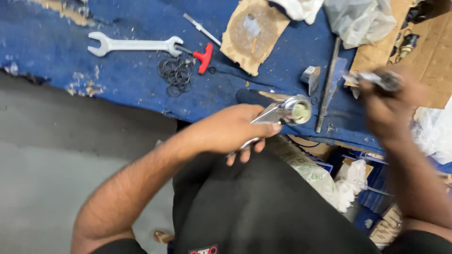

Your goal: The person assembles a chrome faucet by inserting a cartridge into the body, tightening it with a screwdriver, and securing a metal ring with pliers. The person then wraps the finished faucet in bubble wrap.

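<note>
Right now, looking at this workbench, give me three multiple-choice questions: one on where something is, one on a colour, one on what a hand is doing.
1. Where does the open-ended spanner lie?
A. on the blue bench top, far left
B. on the grey floor
C. in the left hand

2. What colour is the handle of the T-handle key?
A. yellow
B. red
C. green

3. What is the left hand doing?
A. resting flat and empty on the bench
B. gripping a shiny metal fitting
C. picking up the black rubber rings

Answers:
1 A: the spanner rests on the blue bench top, apart from both hands.
2 B: the crossbar handle is plainly red, just right of the black rubber rings.
3 B: its fingers wrap the shiny metal fitting, whose round end points towards the bench.
</note>
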